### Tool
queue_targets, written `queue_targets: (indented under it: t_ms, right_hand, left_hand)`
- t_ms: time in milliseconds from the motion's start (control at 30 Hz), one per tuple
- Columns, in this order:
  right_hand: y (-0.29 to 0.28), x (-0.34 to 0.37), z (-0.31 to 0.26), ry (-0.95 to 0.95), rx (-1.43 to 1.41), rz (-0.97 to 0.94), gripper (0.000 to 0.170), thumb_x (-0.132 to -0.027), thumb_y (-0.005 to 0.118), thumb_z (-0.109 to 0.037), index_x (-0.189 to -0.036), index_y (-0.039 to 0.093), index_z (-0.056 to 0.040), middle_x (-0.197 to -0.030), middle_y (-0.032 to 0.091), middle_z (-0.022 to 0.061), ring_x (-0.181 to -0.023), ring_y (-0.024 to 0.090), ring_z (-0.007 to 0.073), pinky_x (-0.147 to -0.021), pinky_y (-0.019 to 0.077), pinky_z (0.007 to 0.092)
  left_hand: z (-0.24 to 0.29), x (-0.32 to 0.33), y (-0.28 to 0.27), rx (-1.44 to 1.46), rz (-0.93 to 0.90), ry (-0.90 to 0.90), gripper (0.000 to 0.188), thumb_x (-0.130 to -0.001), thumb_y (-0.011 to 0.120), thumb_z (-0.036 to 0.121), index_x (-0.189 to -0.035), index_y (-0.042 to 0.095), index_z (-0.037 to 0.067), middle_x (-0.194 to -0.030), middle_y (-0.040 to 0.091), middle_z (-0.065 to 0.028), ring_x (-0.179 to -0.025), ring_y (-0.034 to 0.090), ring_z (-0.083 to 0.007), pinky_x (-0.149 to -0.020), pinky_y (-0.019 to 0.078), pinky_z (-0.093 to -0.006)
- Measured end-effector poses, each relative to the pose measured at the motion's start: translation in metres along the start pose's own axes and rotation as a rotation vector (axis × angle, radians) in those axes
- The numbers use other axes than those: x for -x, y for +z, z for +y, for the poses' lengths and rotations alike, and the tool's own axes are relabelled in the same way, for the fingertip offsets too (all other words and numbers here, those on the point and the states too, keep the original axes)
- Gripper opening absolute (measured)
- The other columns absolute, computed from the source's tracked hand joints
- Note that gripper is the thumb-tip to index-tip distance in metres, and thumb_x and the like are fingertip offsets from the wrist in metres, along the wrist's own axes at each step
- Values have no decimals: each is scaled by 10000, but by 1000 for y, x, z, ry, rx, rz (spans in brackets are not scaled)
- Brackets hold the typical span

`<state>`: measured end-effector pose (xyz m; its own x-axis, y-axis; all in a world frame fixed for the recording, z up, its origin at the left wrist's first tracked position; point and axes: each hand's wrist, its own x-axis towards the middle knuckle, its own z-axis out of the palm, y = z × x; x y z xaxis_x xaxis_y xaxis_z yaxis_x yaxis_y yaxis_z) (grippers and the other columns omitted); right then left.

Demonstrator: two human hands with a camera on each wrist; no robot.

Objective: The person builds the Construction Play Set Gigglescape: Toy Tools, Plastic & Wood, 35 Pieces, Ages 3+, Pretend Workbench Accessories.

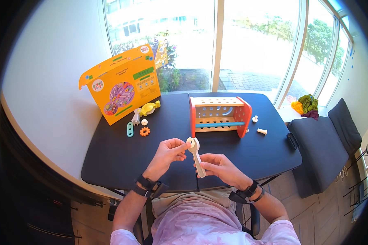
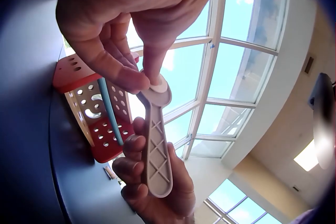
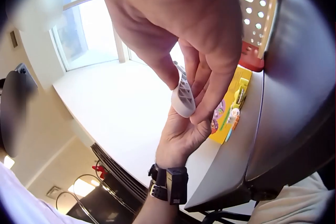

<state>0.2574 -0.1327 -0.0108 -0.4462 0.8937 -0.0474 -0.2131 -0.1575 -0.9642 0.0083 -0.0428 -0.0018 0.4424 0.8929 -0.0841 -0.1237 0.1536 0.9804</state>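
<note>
Right hand [image 1: 221, 168] grips the pale wrench [image 1: 197, 158] by its handle, and the left hand [image 1: 167, 154] pinches a white round piece [image 2: 161, 85] at its head!

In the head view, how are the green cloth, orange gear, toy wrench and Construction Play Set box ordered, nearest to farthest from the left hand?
1. Toy wrench: just right of the left hand.
2. Orange gear: forward, to its left.
3. Construction Play Set box: behind the gear.
4. Green cloth: far right.
</note>
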Motion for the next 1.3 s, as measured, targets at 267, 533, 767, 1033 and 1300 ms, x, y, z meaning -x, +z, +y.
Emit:
queue_targets:
  t_ms: [267,533,767,1033,1300]
  right_hand:
    - [-5,-1,8,39,-197,-19,385,-1168,597,-213,-1469,628,26,-1330,725,113,-1150,738,188,-1059,620,408]
    - [-11,4,3,11,-157,31,395,-1160,615,-213,-1464,627,40,-1321,726,116,-1191,725,185,-1067,626,407]
    - [-14,5,-4,-10,-163,53,368,-1159,610,-199,-1445,643,30,-1319,729,114,-1159,731,180,-1047,632,418]
    - [-26,7,-11,1,-127,138,374,-1151,626,-209,-1451,646,13,-1269,733,100,-1131,728,169,-955,669,403]
    - [-37,-7,-12,-36,-103,283,401,-1143,637,-198,-1484,636,14,-1247,735,103,-1081,733,177,-893,685,378]
  left_hand:
    - [10,-3,-8,59,71,30,381,-1031,816,423,-1141,710,74,-908,702,-17,-728,721,-103,-662,595,-225]
    - [9,-84,-133,-1029,529,433,280,-968,802,155,-1177,713,-7,-1022,753,-146,-767,773,-197,-639,630,-337]
    - [-14,-136,-196,-1544,536,359,351,-948,640,108,-1249,782,-4,-1178,741,-295,-1073,731,-458,-996,591,-530]
    - [-24,-145,-199,-1528,508,354,152,-917,731,116,-976,804,-4,-896,766,-208,-918,769,-367,-862,615,-501]
    - [6,-113,-137,-910,268,243,260,-973,843,241,-1091,805,13,-989,820,-99,-939,792,-177,-889,644,-326]
